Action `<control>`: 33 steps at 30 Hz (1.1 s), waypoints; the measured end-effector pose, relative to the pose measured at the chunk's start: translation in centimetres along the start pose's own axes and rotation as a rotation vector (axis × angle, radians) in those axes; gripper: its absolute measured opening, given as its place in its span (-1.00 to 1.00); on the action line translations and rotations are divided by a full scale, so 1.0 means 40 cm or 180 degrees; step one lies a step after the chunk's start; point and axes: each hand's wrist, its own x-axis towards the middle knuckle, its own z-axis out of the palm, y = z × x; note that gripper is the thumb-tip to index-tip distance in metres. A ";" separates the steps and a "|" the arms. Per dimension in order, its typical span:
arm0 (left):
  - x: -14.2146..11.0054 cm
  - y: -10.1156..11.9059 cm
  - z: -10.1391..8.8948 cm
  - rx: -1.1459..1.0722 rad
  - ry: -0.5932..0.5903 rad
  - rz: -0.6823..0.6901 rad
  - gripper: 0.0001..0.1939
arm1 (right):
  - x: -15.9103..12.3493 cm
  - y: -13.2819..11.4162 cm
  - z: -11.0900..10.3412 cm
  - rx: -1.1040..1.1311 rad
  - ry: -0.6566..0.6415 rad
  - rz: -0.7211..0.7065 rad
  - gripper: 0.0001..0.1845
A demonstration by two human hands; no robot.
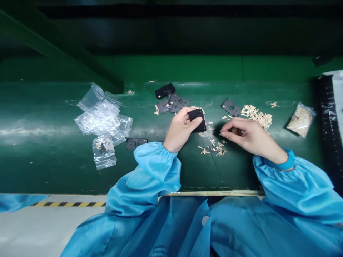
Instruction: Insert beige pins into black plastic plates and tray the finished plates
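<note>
Tabletop [37, 160]: glossy green surface streaked with light, with a dark green wall [171, 67] behind it and a black ribbed strip [325, 125] at the far right.

Sleeves [157, 171]: two, shiny blue fabric gathered into elastic cuffs.

Clear bags [103, 116]: three, thin crumpled plastic; a loose heap left of centre, a smaller bag [104, 153] with beige bits inside just below it, and a plumper bag [300, 119] of beige bits at right.

Left hand [180, 129]: fingers [187, 119] and thumb closed on a matte black rounded-corner piece [197, 119], held just above the tabletop.

Right hand [248, 135]: fingers [226, 131] curled toward the thumb, tips close together, hovering beside the held piece; cannot tell whether they pinch anything small.

Black perforated plates [177, 101]: about six flat ones, overlapping at centre, others apart.

Beige slivers [257, 115]: many, a rough pile beside the rightmost plate, more scattered [214, 148] below the hands.
</note>
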 end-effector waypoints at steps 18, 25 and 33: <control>-0.020 0.013 0.011 0.0447 -0.0257 0.0127 -0.74 | -0.003 0.001 0.071 -0.0287 -0.0315 -0.0285 -0.87; -0.038 0.027 0.032 0.0970 -0.0190 -0.0102 -0.77 | -0.004 0.016 0.075 -0.0128 -0.0048 -0.0424 -0.91; -0.067 0.046 0.007 0.3111 -0.0899 0.0337 -0.72 | -0.010 0.000 0.096 -0.0710 -0.0127 -0.0365 -0.83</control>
